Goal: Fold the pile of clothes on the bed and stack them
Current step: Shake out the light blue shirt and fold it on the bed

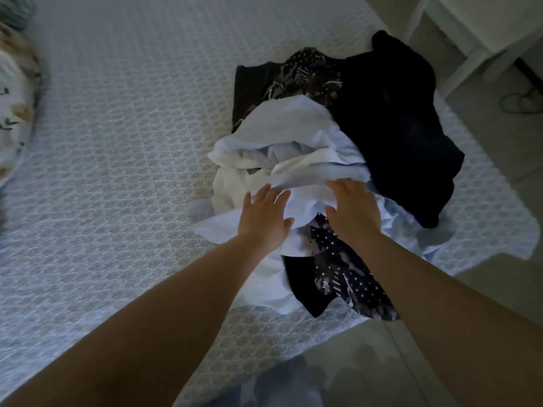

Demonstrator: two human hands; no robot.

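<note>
1. The pile of clothes point(332, 160) lies unfolded on the bed point(123, 136), toward the bed's corner at about 3 o'clock of the view.
2. A pale blue shirt point(282, 127) sits crumpled across the middle of the pile, with a white garment point(227, 186) bunched at its 8 o'clock edge.
3. A black garment point(393, 118) covers the pile's 2 o'clock side, heaped and reaching the bed's edge.
4. A dark patterned garment point(343, 274) with white dots spills out at 6 o'clock; the same print shows again at 12 o'clock, behind the shirt. A dark grey piece point(249, 86) lies flat at 11 o'clock.
5. The bed cover is pale with a small repeated lattice print. No folded stack is seen on it.
6. Left hand point(264, 218): palm down on the pale blue shirt, fingers spread and fairly straight, pointing toward 12 o'clock. It pinches nothing.
7. Right hand point(354, 210): palm down just beside the left, resting on the shirt's folds, thumb out toward the left hand. The fingers bend slightly over the cloth; whether they hold any cloth cannot be told.
8. Both forearms are bare and reach in from 6 o'clock.
9. A flowered pillow point(13, 113) lies at 9 o'clock, well apart from the pile.
</note>
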